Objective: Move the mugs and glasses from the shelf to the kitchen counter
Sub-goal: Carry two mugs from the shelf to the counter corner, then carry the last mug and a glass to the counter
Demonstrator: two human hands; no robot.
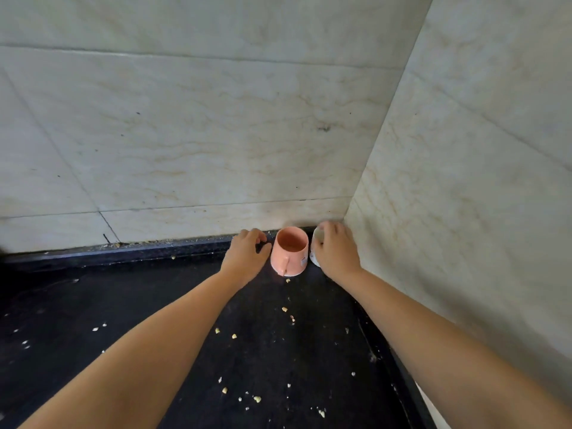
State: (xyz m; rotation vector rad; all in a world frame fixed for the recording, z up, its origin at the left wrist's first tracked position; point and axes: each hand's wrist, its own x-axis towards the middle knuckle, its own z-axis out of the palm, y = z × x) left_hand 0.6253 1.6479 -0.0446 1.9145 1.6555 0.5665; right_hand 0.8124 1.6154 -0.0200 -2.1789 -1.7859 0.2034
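Note:
A pink mug (289,252) stands upright on the black counter (154,320) in the far right corner, its handle turned toward me. Just left of it is my left hand (246,257), fingers curled and apart, thumb close to the mug's side but holding nothing. My right hand (334,247) is wrapped over a white mug (315,241) that stands between the pink mug and the right wall; most of that mug is hidden under the hand.
Marble-tiled walls (201,134) close the counter at the back and on the right (464,181). Small pale crumbs (257,398) are scattered over the counter's dark surface. The counter stretches away to the left.

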